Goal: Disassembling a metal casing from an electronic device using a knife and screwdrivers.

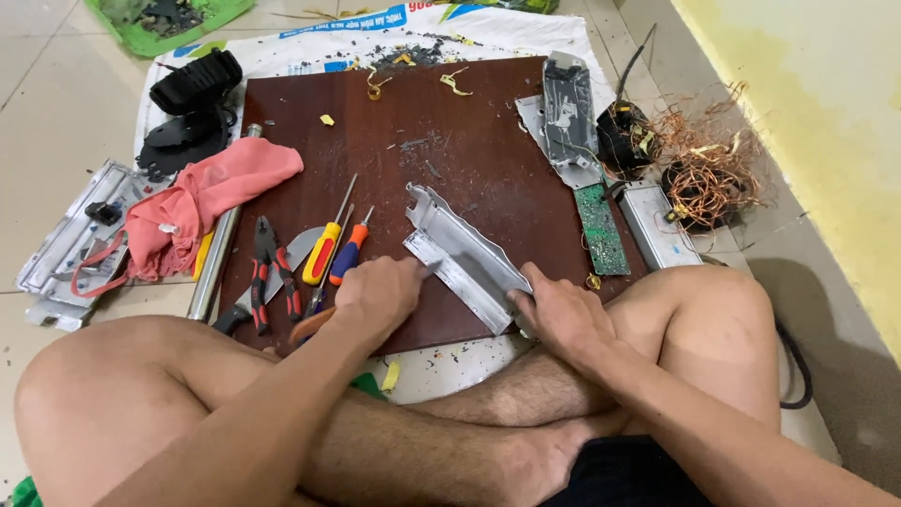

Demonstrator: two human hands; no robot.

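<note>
Head view: both hands, left hand (377, 293) and right hand (561, 314), gripped the bent grey sheet-metal casing (465, 258); its raw edges risked cutting fingers if it slipped.

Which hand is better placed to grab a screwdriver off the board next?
Left. The left hand rests at the metal housing's near end, right beside the yellow-handled screwdriver and orange-and-blue screwdriver. The right hand grips the housing's other end, farther from them, and looks needed to steady it.
</note>
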